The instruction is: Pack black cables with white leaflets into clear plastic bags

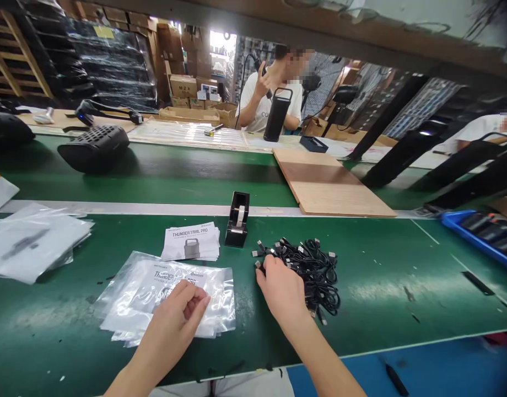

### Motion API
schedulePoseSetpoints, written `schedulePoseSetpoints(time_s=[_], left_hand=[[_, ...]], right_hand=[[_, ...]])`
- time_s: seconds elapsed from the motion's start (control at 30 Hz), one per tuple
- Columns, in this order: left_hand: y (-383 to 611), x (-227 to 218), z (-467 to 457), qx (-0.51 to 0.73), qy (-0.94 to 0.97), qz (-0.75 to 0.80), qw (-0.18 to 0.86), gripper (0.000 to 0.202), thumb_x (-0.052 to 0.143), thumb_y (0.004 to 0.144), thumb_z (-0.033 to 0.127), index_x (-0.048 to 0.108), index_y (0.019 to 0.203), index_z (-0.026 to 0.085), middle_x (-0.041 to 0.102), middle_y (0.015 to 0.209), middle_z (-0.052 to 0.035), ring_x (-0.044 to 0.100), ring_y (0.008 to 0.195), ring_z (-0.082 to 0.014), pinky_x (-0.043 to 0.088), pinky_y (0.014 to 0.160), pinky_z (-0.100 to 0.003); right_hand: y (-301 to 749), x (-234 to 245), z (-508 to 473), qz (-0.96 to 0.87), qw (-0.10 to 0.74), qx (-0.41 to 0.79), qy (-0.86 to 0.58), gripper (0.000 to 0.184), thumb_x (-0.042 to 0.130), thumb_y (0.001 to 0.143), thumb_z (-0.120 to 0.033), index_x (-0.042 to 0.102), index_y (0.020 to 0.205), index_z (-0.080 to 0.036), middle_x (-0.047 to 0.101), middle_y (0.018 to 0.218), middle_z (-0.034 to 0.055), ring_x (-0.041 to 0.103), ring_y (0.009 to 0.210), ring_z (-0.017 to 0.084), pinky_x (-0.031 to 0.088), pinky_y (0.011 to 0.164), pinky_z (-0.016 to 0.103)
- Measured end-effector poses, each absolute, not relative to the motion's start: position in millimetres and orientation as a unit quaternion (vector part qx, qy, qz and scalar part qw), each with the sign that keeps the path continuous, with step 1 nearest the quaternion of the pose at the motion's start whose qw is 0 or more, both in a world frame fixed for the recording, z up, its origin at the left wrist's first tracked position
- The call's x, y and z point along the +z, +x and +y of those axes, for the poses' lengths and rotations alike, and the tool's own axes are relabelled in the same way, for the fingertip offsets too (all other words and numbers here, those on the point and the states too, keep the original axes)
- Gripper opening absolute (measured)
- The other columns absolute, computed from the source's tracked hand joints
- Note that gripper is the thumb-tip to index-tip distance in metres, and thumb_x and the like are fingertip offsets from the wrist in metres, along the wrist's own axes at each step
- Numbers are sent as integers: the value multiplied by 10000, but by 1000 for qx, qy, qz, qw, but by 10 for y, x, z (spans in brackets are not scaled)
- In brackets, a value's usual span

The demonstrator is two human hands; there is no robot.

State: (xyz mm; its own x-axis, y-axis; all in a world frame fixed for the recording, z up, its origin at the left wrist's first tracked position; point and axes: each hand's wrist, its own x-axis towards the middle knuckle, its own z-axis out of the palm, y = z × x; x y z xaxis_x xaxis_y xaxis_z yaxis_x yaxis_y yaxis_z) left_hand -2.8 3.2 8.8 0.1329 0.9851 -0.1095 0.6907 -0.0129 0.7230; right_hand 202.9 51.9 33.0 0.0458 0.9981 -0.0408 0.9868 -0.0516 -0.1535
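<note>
My left hand (179,312) rests on a stack of clear plastic bags (154,292) holding a printed manual, with its fingers pinched on the top bag's edge. My right hand (281,288) reaches into a pile of coiled black cables (313,267) on the green table (381,286), its fingers curled among them. Just behind the bags lies a stack of white "Thunder Trail Pro" manuals (191,241). A black tape dispenser (237,220) stands between the manuals and the cables.
More clear bags (28,242) lie at the left. A wooden board (328,184) spans the green conveyor belt (174,171), which carries a black speaker (94,148). A blue tray (483,231) sits at right. Two people work across the belt beside tall black speakers (277,114).
</note>
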Motion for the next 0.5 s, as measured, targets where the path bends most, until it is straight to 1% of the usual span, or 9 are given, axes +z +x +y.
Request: schedulePoseSetpoints(time_s=[0.07, 0.1, 0.17, 0.23, 0.3, 0.37, 0.43, 0.47, 0.5], left_hand=[[-28, 100, 25, 220, 668, 622, 344, 244, 371, 857, 406, 489, 727, 237, 504, 773, 2, 499, 648, -153, 415, 608, -280], [-29, 109, 23, 219, 665, 622, 349, 241, 371, 858, 406, 488, 732, 237, 505, 781, 2, 499, 654, -152, 413, 612, -280], [-29, 123, 21, 220, 661, 624, 356, 238, 371, 860, 407, 486, 738, 237, 506, 780, 4, 495, 659, -151, 408, 610, -279], [-28, 128, 27, 225, 658, 624, 356, 238, 376, 860, 406, 483, 732, 235, 502, 761, 7, 488, 652, -150, 403, 607, -281], [-28, 118, 38, 233, 655, 623, 359, 228, 387, 858, 401, 481, 734, 233, 500, 752, 9, 484, 656, -150, 402, 614, -284], [-27, 99, 50, 251, 646, 620, 367, 204, 401, 856, 390, 485, 756, 233, 503, 765, 8, 489, 679, -152, 408, 633, -287], [-27, 81, 55, 280, 635, 614, 376, 181, 409, 857, 375, 489, 776, 234, 500, 781, 7, 493, 711, -154, 413, 656, -287], [-28, 77, 53, 300, 630, 611, 375, 171, 415, 857, 367, 491, 780, 234, 496, 787, 7, 494, 728, -154, 415, 670, -286], [-29, 78, 50, 320, 627, 606, 370, 161, 423, 856, 357, 492, 777, 234, 491, 794, 6, 493, 746, -154, 414, 686, -286]], right_hand=[[2009, 318, 506, -691, 114, 175, -692, 124, 485, 801, -193, 518, 682, -180, 617, 682, 39, 619, 631, 195, 386, 526, 259], [1991, 320, 490, -676, 163, 257, -671, 152, 480, 799, -208, 498, 649, -185, 603, 630, 21, 612, 607, 179, 400, 531, 255], [1942, 321, 448, -600, 268, 445, -608, 158, 498, 790, -262, 483, 652, -186, 582, 569, -5, 605, 565, 156, 437, 528, 247], [1872, 294, 395, -483, 352, 590, -542, 167, 553, 761, -317, 498, 696, -173, 597, 572, -8, 612, 551, 142, 475, 534, 244], [1779, 231, 334, -375, 422, 651, -507, 215, 620, 717, -345, 513, 722, -158, 626, 604, 4, 626, 576, 133, 498, 572, 243], [1670, 146, 269, -294, 470, 672, -492, 249, 667, 685, -347, 520, 728, -151, 647, 641, 15, 638, 627, 127, 506, 626, 238], [1557, 68, 206, -245, 491, 684, -481, 256, 685, 674, -336, 522, 735, -147, 657, 676, 25, 645, 691, 128, 502, 676, 234], [1505, 40, 178, -238, 490, 688, -479, 255, 685, 673, -331, 523, 739, -146, 658, 690, 29, 644, 710, 130, 499, 665, 222], [1458, 23, 156, -242, 483, 690, -482, 251, 679, 677, -331, 521, 742, -146, 651, 685, 27, 640, 696, 130, 491, 608, 201]])
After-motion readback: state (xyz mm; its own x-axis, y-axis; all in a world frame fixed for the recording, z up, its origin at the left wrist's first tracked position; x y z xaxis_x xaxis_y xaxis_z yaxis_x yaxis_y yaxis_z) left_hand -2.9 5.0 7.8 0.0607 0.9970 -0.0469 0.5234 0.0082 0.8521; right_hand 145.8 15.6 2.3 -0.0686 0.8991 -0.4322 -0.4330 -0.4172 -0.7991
